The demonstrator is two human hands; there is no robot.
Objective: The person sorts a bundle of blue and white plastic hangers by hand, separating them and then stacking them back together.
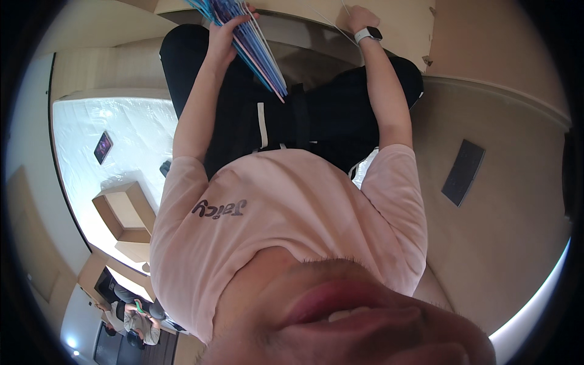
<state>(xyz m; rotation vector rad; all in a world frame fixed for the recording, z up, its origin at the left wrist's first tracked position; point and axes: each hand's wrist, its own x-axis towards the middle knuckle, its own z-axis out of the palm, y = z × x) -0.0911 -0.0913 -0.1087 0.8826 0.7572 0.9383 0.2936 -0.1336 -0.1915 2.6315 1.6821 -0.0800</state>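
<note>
My left hand is closed around a bundle of thin hangers in blue, purple, pink and white. Their lower ends fan down towards my lap, and their upper ends run out of the picture's top edge. To the right, my right hand, with a smartwatch on its wrist, is curled on a thin white wire hanger. Part of that hanger passes behind the wrist. Both hands are in front of my knees, near a pale wooden panel.
Left of me, a plastic-wrapped mattress bears a phone and an open cardboard box. A dark flat panel lies to my right. Metal fittings edge the wooden panel. Other people are in the background.
</note>
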